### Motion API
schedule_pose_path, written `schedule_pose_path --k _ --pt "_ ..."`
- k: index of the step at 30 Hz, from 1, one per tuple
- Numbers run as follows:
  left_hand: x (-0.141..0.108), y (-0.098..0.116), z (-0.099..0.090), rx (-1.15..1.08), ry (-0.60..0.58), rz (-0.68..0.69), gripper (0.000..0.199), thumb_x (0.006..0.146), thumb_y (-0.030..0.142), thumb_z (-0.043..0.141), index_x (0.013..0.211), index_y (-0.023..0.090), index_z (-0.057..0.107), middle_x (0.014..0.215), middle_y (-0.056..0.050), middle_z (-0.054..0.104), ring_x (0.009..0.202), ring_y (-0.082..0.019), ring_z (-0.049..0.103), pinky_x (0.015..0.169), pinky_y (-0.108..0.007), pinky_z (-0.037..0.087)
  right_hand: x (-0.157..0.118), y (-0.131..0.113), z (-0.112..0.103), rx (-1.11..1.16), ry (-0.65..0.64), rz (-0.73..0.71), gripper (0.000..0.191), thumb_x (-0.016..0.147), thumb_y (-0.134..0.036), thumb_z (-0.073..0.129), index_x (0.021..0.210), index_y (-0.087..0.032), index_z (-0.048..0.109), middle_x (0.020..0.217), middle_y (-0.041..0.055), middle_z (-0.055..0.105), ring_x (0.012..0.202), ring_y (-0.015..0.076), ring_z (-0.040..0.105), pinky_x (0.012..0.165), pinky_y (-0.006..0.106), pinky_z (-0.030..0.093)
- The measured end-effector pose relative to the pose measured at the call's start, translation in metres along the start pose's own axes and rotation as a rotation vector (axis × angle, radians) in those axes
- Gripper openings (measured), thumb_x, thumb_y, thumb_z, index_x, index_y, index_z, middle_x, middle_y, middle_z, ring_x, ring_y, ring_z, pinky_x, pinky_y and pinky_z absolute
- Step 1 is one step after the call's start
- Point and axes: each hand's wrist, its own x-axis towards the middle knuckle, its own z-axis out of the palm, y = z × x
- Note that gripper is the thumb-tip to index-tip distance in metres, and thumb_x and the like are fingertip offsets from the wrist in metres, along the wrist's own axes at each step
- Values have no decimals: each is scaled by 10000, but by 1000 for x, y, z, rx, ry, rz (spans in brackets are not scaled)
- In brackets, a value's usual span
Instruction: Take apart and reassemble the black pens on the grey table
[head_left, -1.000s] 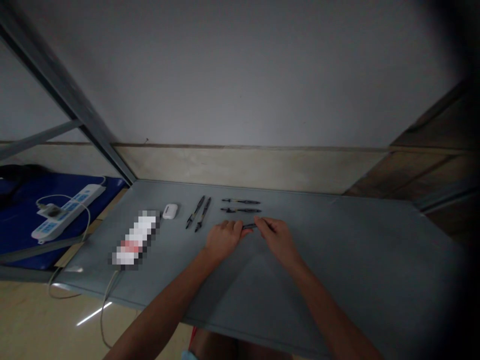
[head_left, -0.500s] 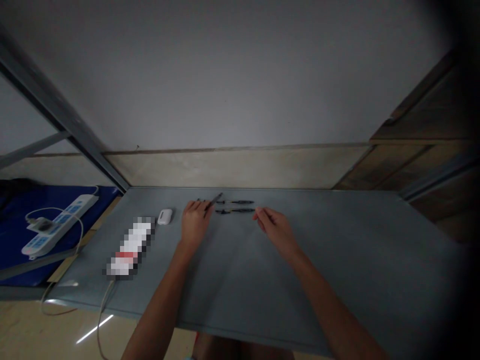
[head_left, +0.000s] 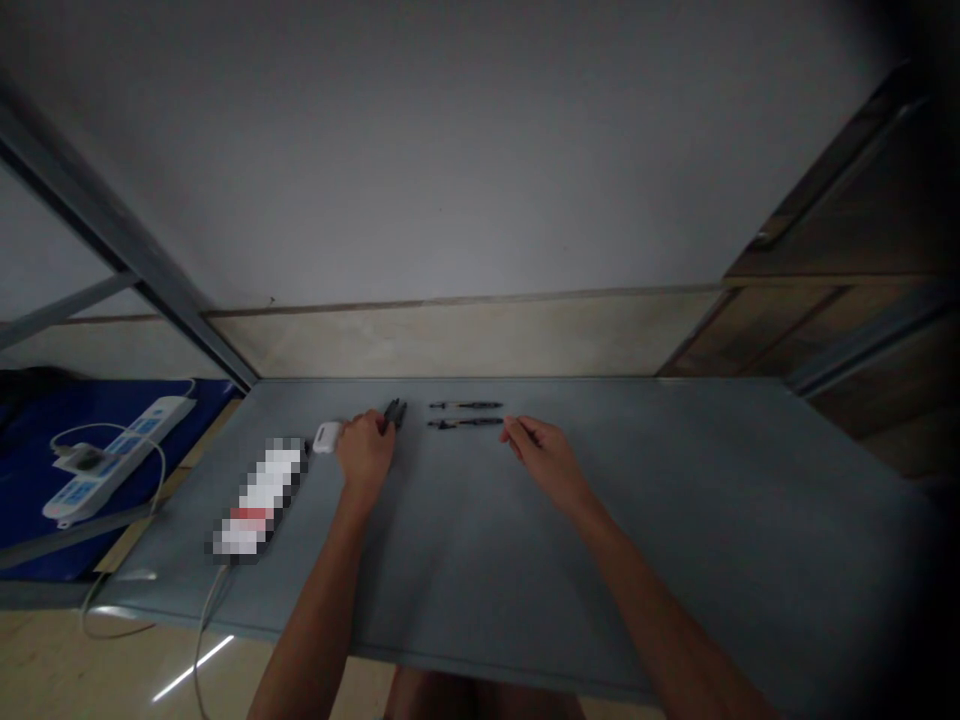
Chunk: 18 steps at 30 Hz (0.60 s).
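Note:
Two dark pens lie side by side on the grey table (head_left: 480,560), the far pen (head_left: 466,405) and the near pen (head_left: 450,425). My right hand (head_left: 541,450) is closed at the right end of the near pen, its fingertips pinched on or against that tip. To the left, my left hand (head_left: 366,450) is closed round dark pens (head_left: 395,411), whose ends stick out past its fingers on the right. Its knuckles are beside the white earphone case (head_left: 327,437).
A phone (head_left: 259,500), blurred out, lies at the left with a cable running off the front edge. Further left, a white power strip (head_left: 120,460) rests on a blue surface (head_left: 22,520). A metal post (head_left: 187,325) rises at the back left corner.
My left hand has moved left with its pens, away from the two lying pens and up to the earphone case. My right hand has barely moved.

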Motion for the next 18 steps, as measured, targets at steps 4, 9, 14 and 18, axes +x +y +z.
schedule_pose_path --k 4,9,14,18 --pt "0 -3 0 -36 49 25 292 878 398 591 1068 183 648 927 -104 710 901 -243 646 776 -324 436 0 2 -1 -8 3 -21 456 909 -569 442 701 -199 607 519 -40 421 480 122 405 482 258 296" --pt "1 -6 5 -12 119 77 308 887 416 559 1043 169 658 920 -115 692 889 -246 631 822 -353 434 0 -1 -2 -13 1 -10 469 898 -588 440 703 -199 615 515 -37 423 473 125 402 477 258 295" --pt "5 -7 5 -46 227 90 326 920 398 488 1074 170 663 975 -123 679 937 -260 611 877 -385 428 0 -1 0 -41 1 -22 479 893 -595 437 693 -198 615 517 -33 431 481 129 412 487 259 306" --pt "-11 -25 -11 -111 305 134 314 932 366 462 1077 174 663 1022 -121 665 978 -264 587 922 -407 421 2 6 1 -87 11 -14 486 893 -592 425 687 -197 617 505 -35 429 478 136 420 491 262 311"
